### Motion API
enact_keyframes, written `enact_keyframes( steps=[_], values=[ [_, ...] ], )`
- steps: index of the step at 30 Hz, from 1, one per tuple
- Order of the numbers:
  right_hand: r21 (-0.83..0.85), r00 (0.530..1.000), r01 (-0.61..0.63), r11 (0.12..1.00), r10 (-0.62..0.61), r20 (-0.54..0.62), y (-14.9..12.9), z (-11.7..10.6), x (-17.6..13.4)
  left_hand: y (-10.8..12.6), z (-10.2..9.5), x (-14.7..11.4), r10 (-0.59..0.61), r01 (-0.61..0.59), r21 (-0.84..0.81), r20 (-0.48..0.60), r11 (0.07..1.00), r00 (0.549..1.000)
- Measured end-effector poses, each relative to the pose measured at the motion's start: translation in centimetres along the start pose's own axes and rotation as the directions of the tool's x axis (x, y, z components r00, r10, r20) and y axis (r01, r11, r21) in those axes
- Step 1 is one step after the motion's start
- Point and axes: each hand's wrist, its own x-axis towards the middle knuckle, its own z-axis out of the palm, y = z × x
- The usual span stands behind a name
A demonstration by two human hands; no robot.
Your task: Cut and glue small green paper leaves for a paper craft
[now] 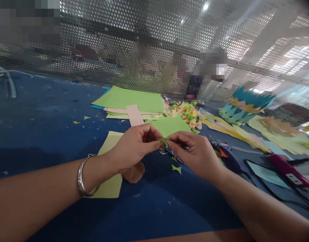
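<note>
Between my fingertips is a small green paper piece [163, 139], pinched from both sides. My left hand [136, 144] holds its left end, with a silver bangle [81, 178] on the wrist. Closed on its right end is my right hand [194, 151]. Under my left hand lie a pale yellow-green sheet [110, 185] and a round brown piece [134, 173]. A green scrap [176, 169] rests below my right hand. Just beyond my hands is a bright green sheet [169, 123], and a blue pen-like tool [174, 155] is partly hidden behind my right hand.
Stacked coloured paper [134, 99] and a pile of curled paper bits [188, 112] lie farther back. At right are a teal paper crown [245, 106], a glue gun [227, 156], a magenta power strip [290, 169] and cables. A perforated metal screen [106, 50] borders the blue table [55, 134].
</note>
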Motion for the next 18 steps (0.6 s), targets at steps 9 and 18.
enact_keyframes(
  steps=[9,18],
  values=[
    [0.049,0.998,-0.056,0.997,0.055,0.030,-0.21,0.10,-0.08,-0.09,-0.13,-0.20,0.069,-0.069,0.086,0.002,0.994,0.998],
    [0.049,0.999,-0.022,0.999,0.024,-0.045,0.17,0.12,-0.20,0.37,0.11,-0.37,0.011,-0.013,0.144,0.019,0.989,1.000]
  ],
)
